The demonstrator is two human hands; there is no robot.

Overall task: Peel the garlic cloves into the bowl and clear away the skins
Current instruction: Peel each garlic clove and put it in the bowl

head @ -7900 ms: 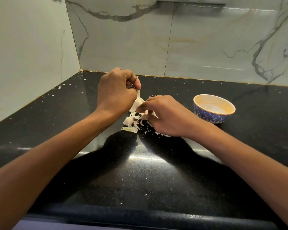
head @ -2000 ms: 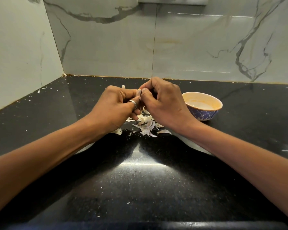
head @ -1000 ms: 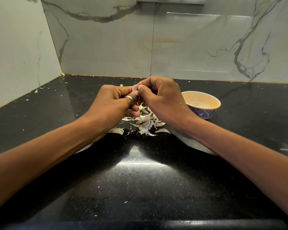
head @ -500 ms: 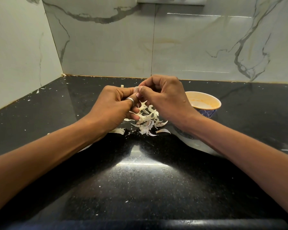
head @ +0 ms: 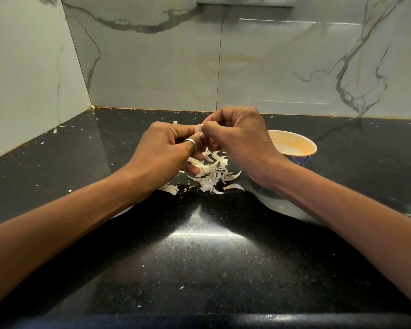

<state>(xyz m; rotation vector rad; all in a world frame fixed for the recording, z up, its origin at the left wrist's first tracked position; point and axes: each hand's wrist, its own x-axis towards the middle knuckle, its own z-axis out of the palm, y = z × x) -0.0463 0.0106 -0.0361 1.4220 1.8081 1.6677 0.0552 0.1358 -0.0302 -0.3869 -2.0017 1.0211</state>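
Since the earliest frame the right hand (head: 237,141) has lifted off the skins (head: 211,176) and met the left hand (head: 161,153) above them; over the last half second neither has shifted noticeably. Both hands have fingers curled, their tips pinching a small garlic clove (head: 199,128), largely hidden, held clear of the black counter (head: 199,257). The skins lie heaped directly beneath, and the bowl (head: 299,142) stands just behind the right wrist.

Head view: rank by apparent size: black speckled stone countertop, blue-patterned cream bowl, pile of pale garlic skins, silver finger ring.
1. countertop
2. skin pile and bowl: alike; bowl partly hidden, so unranked
3. ring
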